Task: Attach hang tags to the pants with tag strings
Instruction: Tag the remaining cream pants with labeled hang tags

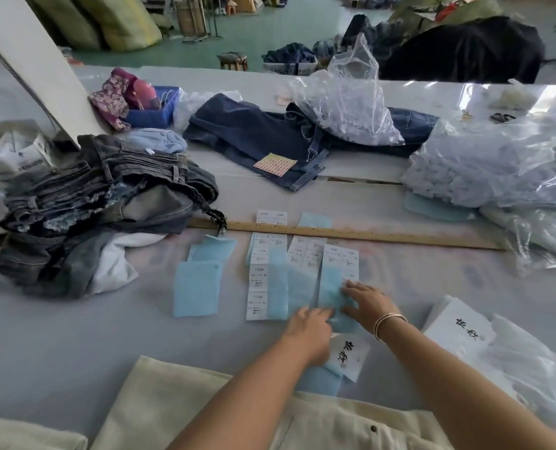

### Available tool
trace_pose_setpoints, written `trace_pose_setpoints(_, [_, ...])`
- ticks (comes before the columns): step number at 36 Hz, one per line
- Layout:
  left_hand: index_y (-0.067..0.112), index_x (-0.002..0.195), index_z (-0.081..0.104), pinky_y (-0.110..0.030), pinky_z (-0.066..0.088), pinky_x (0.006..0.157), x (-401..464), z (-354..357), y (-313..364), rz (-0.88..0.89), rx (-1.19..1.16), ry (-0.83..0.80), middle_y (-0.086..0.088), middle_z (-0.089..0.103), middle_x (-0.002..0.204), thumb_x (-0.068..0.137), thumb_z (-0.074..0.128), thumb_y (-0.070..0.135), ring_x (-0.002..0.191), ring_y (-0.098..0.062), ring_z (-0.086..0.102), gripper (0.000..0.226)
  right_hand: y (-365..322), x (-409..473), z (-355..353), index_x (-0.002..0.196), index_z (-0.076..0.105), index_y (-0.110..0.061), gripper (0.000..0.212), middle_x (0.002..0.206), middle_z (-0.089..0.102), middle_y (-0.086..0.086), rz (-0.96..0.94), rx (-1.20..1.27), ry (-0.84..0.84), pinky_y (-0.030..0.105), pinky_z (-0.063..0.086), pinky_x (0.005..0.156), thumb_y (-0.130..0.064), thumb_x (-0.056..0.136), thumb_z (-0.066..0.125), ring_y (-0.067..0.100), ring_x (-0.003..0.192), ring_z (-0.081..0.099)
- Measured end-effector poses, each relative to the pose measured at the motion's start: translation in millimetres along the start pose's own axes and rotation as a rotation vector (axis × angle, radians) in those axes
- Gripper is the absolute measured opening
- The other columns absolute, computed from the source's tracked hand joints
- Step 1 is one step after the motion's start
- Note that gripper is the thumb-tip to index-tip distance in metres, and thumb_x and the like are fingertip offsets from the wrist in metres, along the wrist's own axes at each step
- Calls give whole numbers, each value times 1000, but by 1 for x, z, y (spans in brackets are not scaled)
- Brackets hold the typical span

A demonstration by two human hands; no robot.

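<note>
both hands' fingers lie flat, left hand (310, 323) and right hand (366, 302), on thin blue paper tags (330, 287)

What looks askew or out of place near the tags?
The frayed hem of the jeans pile droops over the wooden ruler, covering its left end. The label sheets lie in neat overlapping rows; nothing is spilled.

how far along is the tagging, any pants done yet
Early. Done: white size labels and blue sheets are laid out below the ruler. In hand: both hands, left hand and right hand, handle a blue sheet. Left: no tag visible on the cream pants or jeans pile.
</note>
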State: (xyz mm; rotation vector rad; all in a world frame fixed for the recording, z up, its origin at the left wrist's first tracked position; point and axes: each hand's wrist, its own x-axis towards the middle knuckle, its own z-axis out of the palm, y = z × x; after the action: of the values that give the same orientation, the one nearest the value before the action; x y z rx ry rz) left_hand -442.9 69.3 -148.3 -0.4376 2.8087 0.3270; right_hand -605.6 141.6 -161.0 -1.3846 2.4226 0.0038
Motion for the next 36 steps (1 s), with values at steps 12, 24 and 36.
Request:
trace_pose_setpoints(12, [4, 140, 46, -39, 19, 116, 6, 3, 2, 16, 22, 33, -3, 27, 157, 86, 50, 14, 142, -22, 25, 55, 3, 6, 8, 115, 68, -32, 28, 129, 58, -12, 94, 270, 166, 31, 33, 102, -34, 87, 64, 15, 122, 47])
trace_pose_setpoints(24, [10, 145, 39, -35, 23, 113, 7, -1, 2, -38, -11, 46, 0, 34, 152, 86, 45, 12, 135, -24, 36, 59, -2, 16, -9, 93, 75, -21, 17, 107, 67, 1, 183, 400, 99, 34, 46, 89, -34, 84, 68, 21, 102, 59])
trace_pose_setpoints(36, [5, 125, 60, -40, 29, 107, 9, -2, 3, 3, 35, 31, -3, 42, 138, 85, 47, 14, 125, -26, 39, 43, 16, 15, -3, 131, 55, -35, 39, 141, 48, -11, 62, 17, 100, 32, 30, 100, -43, 93, 52, 18, 125, 42])
